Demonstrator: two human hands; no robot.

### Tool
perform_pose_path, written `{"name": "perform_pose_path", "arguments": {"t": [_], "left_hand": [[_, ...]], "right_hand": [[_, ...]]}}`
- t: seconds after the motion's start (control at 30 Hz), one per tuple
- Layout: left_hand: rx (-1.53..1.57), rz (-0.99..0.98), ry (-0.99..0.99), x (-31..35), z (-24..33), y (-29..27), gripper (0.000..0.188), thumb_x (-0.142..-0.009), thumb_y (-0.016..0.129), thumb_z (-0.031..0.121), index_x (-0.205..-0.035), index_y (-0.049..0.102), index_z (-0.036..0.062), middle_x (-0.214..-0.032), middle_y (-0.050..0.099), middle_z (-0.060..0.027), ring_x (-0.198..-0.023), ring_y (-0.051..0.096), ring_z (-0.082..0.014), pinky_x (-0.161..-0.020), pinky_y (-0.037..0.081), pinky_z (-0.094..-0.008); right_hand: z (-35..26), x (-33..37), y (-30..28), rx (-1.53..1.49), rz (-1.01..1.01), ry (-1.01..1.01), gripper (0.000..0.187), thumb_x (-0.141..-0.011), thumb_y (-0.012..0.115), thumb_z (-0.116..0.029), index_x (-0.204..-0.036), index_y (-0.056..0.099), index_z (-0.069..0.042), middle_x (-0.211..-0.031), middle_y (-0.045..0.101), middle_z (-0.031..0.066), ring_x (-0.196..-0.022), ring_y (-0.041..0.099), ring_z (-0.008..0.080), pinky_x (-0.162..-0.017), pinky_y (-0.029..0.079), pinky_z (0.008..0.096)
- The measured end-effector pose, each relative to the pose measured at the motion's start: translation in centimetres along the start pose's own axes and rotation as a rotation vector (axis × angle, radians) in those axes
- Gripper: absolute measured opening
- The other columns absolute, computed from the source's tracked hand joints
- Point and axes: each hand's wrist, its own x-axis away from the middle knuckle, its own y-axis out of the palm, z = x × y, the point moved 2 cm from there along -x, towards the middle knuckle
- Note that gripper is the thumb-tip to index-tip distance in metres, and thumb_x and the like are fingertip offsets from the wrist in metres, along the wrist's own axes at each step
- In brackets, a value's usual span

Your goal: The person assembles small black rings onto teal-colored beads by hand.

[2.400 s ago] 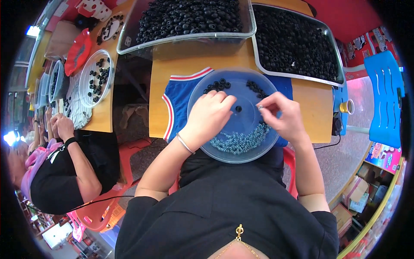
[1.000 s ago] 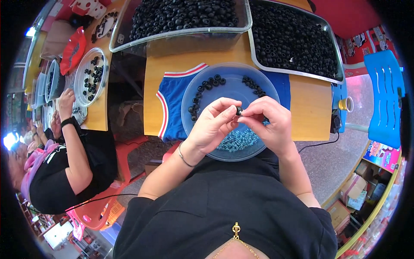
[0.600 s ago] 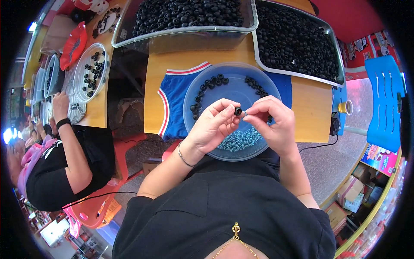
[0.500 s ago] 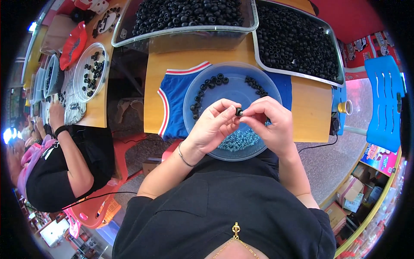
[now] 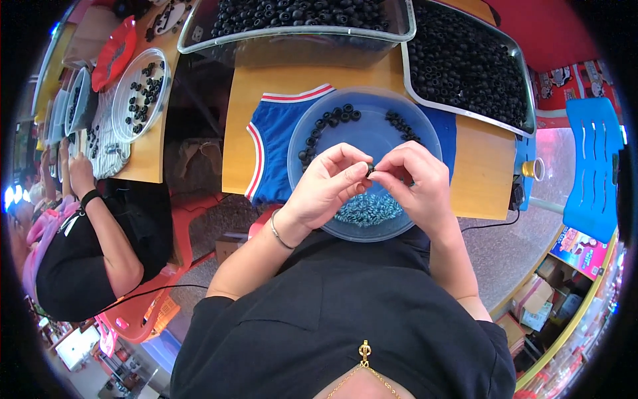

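Observation:
Between the fingertips of my two hands sits a small black ring-shaped piece [image 5: 370,170]. My left hand [image 5: 327,185] pinches it from one side with thumb and forefinger. From the other side my right hand [image 5: 417,183] closes its thumb and forefinger on it, partly covering it. Below them lies a round translucent plastic lid or tray [image 5: 362,130]. Black ring pieces [image 5: 312,139] line its left edge, and smaller black pieces [image 5: 401,124] lie at its upper right. A heap of small light-blue pieces [image 5: 369,209] fills its near part.
A clear bin [image 5: 299,41] and a metal tray [image 5: 458,110], both full of black pieces, stand at the back. Blue cloth [image 5: 276,156] lies under the lid. At the left, a co-worker [image 5: 100,246] sits by a table with another round tray [image 5: 119,113]. A blue chair [image 5: 591,169] stands right.
The view has shifted slightly. My right fingers now cover more of the black piece, which both hands still pinch. The co-worker's arm has moved slightly.

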Motion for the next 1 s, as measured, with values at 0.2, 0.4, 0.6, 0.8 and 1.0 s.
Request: {"name": "perform_pose_path", "arguments": {"t": [0.2,0.4,0.6,0.8,1.0], "left_hand": [[0.036,0.032,0.061,0.1,-0.2,-0.1,0.013,-0.092,0.063,0.012,-0.102,0.06,0.0042,-0.093,0.063,-0.003,-0.083,0.061,-0.01,-0.073,0.05,-0.0225],[-0.039,0.05,0.061,0.3,0.1,0.0,0.013,-0.092,0.063,0.011,-0.102,0.059,0.004,-0.093,0.063,-0.0033,-0.084,0.061,-0.0101,-0.074,0.051,-0.0234],[0.064,-0.084,-0.007,0.5,1.5,-0.5,0.019,-0.093,0.06,0.012,-0.111,0.058,0.0036,-0.097,0.064,-0.0062,-0.088,0.063,-0.012,-0.076,0.053,-0.0231],[0.016,0.099,0.188,1.2,3.7,-2.4,0.018,-0.093,0.06,0.01,-0.11,0.06,0.0055,-0.098,0.064,-0.008,-0.086,0.062,-0.0104,-0.077,0.053,-0.0225],[0.035,0.069,0.173,1.9,4.1,-2.9,0.019,-0.092,0.06,0.008,-0.111,0.06,0.0048,-0.102,0.066,-0.0122,-0.083,0.062,-0.0097,-0.076,0.053,-0.0211]], "right_hand": [[0.1,-0.2,0.9,0.039,0.047,-0.079,0.018,-0.072,0.076,-0.004,-0.08,0.061,-0.001,-0.08,0.062,0.0071,-0.062,0.06,0.016,-0.054,0.049,0.0273],[0.6,0.0,1.1,0.012,0.046,-0.119,0.022,-0.069,0.08,-0.007,-0.079,0.061,-0.003,-0.078,0.061,0.0054,-0.06,0.056,0.0123,-0.05,0.045,0.0241],[0.7,0.1,1.0,-0.085,0.06,0.08,0.017,-0.073,0.077,-0.006,-0.08,0.062,-0.003,-0.076,0.061,0.0055,-0.063,0.057,0.0136,-0.054,0.046,0.0254],[1.8,0.4,2.3,0.114,-0.237,0.032,0.014,-0.076,0.07,-0.002,-0.088,0.064,-0.003,-0.085,0.064,0.0102,-0.072,0.063,0.0238,-0.063,0.051,0.0317],[2.4,-0.5,1.5,0.304,-0.201,0.02,0.013,-0.077,0.069,-0.005,-0.089,0.064,-0.004,-0.087,0.063,0.0107,-0.075,0.064,0.0273,-0.065,0.051,0.0343]]}}
